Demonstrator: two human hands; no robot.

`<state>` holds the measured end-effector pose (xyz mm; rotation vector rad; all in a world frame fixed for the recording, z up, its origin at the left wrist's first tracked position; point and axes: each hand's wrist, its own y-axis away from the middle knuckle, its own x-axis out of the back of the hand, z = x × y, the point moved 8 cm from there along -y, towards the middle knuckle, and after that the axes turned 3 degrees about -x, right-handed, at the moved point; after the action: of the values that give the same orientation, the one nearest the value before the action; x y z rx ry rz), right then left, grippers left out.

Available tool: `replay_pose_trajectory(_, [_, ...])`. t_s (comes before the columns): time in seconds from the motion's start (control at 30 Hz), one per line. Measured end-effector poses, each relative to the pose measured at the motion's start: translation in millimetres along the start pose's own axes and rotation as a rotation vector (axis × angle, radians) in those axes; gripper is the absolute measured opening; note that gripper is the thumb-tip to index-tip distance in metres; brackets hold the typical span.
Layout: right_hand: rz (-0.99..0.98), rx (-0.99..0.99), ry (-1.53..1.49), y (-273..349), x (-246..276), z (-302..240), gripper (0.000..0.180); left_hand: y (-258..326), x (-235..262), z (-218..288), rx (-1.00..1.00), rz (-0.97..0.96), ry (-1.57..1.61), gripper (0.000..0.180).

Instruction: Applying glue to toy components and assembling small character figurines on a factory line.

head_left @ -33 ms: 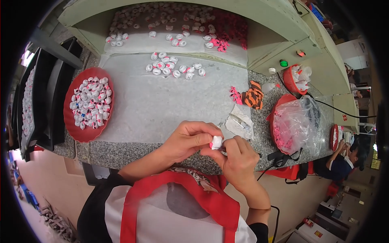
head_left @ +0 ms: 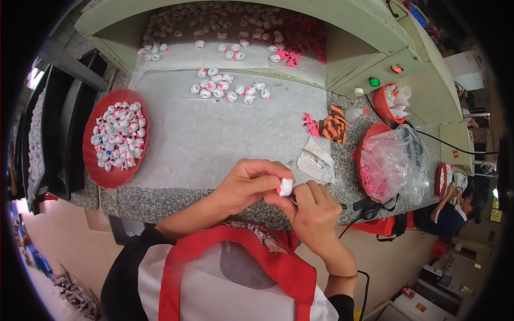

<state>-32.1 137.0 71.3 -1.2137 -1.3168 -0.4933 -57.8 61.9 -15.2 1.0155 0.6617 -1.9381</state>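
Observation:
Between the thumb and fingers of my left hand point(head_left: 249, 184) is a small white piece with a pink patch point(head_left: 286, 187), held over the front edge of the bench. My right hand point(head_left: 310, 211) is closed around a thin dark tool point(head_left: 344, 206); its end pokes out past the hand, and its other end meets the white piece, partly hidden by my fingers. Similar white pieces point(head_left: 218, 85) lie loose farther back on the pale sheet point(head_left: 214, 139). Near my right hand lie a folded scrap of white paper point(head_left: 316, 163), an orange-and-black striped cloth point(head_left: 334, 125) and small pink parts point(head_left: 310, 124).
A red dish point(head_left: 115, 183) heaped with white pieces stands at left, beside black trays point(head_left: 64, 128). At right are a red bowl with a clear plastic bag point(head_left: 399, 160) and a small red basket point(head_left: 381, 104). A pale green cabinet point(head_left: 369, 59) rises behind. Another person point(head_left: 450, 214) sits far right.
The view has shifted very slightly. Both hands keep their grip on the white piece and the tool.

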Motion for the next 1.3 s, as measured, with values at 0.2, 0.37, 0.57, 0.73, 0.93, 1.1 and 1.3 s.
replay_pose_trajectory(0.2, [-0.053, -0.109, -0.050, 2.8, 10.8, 16.4, 0.044, 0.8, -1.0, -15.4, 0.158, 0.086, 0.008, 0.023])
replay_pose_trajectory(0.37, [-0.086, -0.070, -0.233, 1.9, 17.3, 28.8, 0.029, -1.8, -15.0, -22.1, 0.225, -0.031, 0.166, 0.034])
replay_pose_trajectory(0.57, [-0.160, -0.052, -0.172, 2.7, 14.2, 28.1, 0.017, -5.0, -5.1, -18.6, 0.101, 0.054, 0.081, 0.036])
replay_pose_trajectory(0.73, [-0.129, -0.144, -0.156, 1.6, 8.5, 26.2, 0.039, -6.3, -7.1, -10.4, -0.016, 0.027, -0.146, 0.032])
replay_pose_trajectory(0.93, [-0.200, -0.148, 0.055, 1.0, 3.8, 23.3, 0.048, -2.7, -4.0, -4.5, -0.068, 0.020, -0.180, 0.027])
replay_pose_trajectory(1.1, [-0.191, -0.096, 0.112, -3.0, 7.2, 15.4, 0.048, -0.6, -3.2, 0.0, -0.137, 0.009, -0.248, 0.026])
replay_pose_trajectory(1.3, [-0.047, -0.016, 0.125, -3.7, 11.2, 12.2, 0.050, 0.2, -0.8, 0.7, -0.159, 0.047, -0.276, 0.026])
